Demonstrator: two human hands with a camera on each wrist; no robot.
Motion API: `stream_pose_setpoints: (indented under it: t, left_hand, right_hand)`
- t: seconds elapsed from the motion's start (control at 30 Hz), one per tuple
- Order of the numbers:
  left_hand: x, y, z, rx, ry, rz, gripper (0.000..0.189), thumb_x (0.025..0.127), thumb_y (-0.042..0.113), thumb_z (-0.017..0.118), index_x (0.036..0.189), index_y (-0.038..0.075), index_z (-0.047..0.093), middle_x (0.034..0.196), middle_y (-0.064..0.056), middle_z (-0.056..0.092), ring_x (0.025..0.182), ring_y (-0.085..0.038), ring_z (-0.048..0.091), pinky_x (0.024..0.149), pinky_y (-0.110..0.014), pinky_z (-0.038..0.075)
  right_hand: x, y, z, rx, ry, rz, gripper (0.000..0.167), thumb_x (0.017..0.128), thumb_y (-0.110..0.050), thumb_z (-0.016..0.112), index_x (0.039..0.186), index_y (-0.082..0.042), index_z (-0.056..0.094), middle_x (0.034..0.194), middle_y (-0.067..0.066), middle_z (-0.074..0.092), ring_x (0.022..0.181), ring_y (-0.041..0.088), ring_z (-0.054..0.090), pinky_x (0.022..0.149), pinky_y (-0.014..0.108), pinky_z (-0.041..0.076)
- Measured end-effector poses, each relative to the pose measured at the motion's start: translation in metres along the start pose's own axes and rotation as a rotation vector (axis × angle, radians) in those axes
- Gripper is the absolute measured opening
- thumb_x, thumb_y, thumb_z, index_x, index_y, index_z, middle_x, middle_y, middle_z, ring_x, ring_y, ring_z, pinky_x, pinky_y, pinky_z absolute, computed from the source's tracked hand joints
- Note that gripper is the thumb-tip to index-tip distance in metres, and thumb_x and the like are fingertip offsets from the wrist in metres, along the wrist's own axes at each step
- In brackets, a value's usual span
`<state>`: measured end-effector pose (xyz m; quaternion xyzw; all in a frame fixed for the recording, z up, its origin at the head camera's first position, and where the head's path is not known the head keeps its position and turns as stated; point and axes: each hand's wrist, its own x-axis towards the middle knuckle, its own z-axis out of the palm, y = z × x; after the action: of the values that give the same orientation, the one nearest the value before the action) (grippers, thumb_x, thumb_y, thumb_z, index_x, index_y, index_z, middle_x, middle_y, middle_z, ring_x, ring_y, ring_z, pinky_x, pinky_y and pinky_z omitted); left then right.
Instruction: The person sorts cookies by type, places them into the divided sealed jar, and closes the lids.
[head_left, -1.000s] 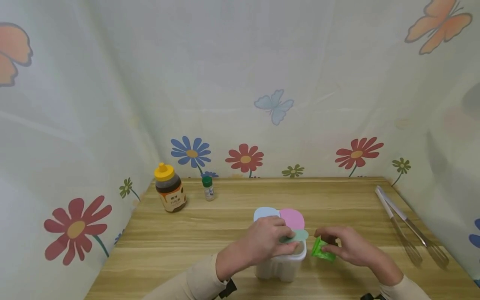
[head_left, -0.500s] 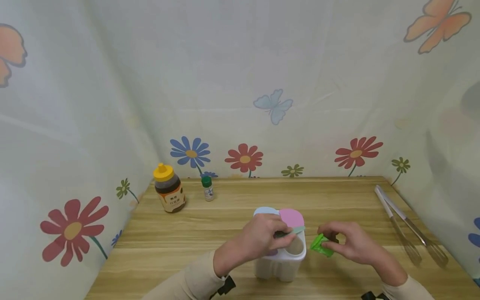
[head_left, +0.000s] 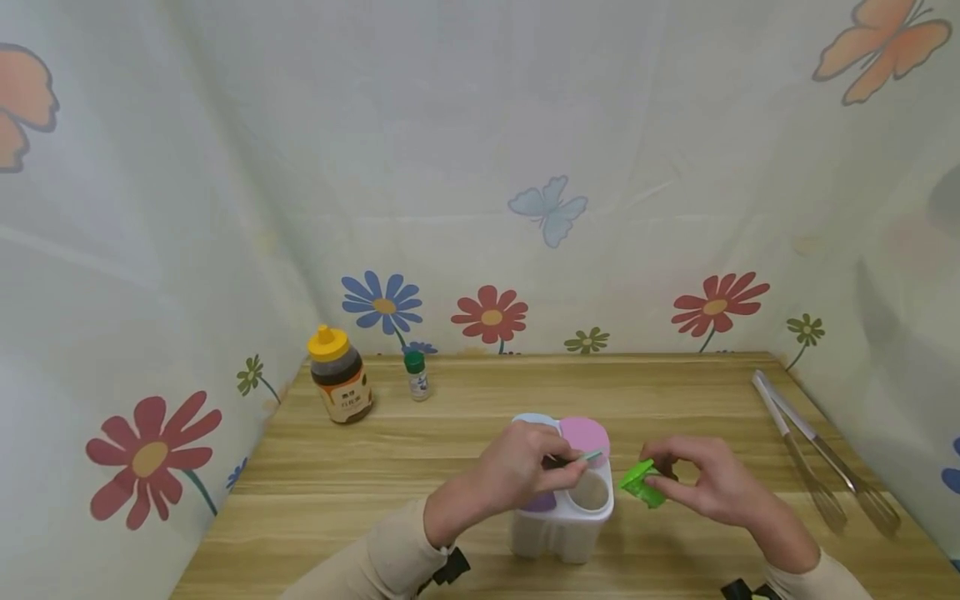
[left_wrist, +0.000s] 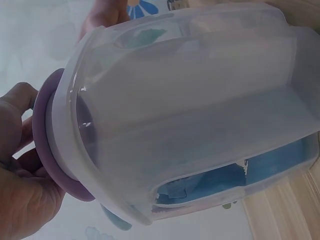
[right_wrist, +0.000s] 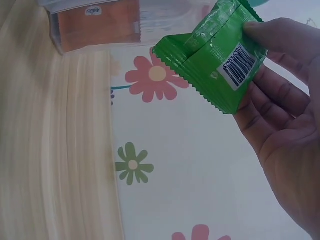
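A translucent storage box [head_left: 562, 537] with several coloured round lids stands at the table's front middle. Above it my left hand [head_left: 517, 471] pinches the pale green lid [head_left: 594, 455], raised and tilted, seen almost edge-on. Beneath it the front-right compartment [head_left: 589, 492] is uncovered. The pink lid [head_left: 585, 440] lies flat, the blue lid [head_left: 536, 419] is partly covered by my hand, and the purple lid [left_wrist: 45, 140] is at front left. Just right of the box, my right hand [head_left: 705, 479] holds a small green packet [right_wrist: 225, 60] between thumb and fingers, its barcode showing in the right wrist view.
A honey jar [head_left: 345, 387] with a yellow cap and a small green-capped shaker [head_left: 416, 377] stand at back left. Metal tongs [head_left: 813, 442] lie along the right side. Through the box walls show a blue packet [left_wrist: 210, 182] and an orange packet [right_wrist: 100, 25].
My left hand has lifted the pale green lid from over the front-right compartment and tilted it up, exposing the round opening. My right hand has shifted slightly right and turned the green packet.
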<state>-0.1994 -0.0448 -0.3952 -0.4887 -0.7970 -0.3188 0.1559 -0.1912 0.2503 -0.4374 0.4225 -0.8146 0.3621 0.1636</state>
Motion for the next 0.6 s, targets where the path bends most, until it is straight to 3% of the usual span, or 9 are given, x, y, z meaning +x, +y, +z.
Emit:
stream_pose_setpoints:
  t: [0.27, 0.6]
  left_hand:
    - [-0.001, -0.002, -0.002, -0.030, -0.013, -0.058, 0.011, 0.085, 0.017, 0.073, 0.089, 0.008, 0.078, 0.078, 0.000, 0.074, 0.062, 0.007, 0.049, 0.054, -0.003, 0.039]
    - [-0.001, -0.003, -0.004, -0.047, -0.043, -0.080, 0.012, 0.087, 0.018, 0.071, 0.089, 0.008, 0.078, 0.078, 0.000, 0.073, 0.061, 0.007, 0.047, 0.053, -0.005, 0.039]
  right_hand:
    - [0.006, -0.007, -0.003, 0.026, 0.006, -0.002, 0.037, 0.074, 0.006, 0.078, 0.100, -0.018, 0.066, 0.088, -0.007, 0.068, 0.073, 0.002, 0.060, 0.064, 0.018, 0.051]
    - [0.010, -0.011, -0.001, 0.047, 0.091, -0.109, 0.046, 0.065, 0.016, 0.077, 0.099, -0.013, 0.066, 0.086, -0.002, 0.067, 0.072, 0.004, 0.058, 0.062, 0.017, 0.048]
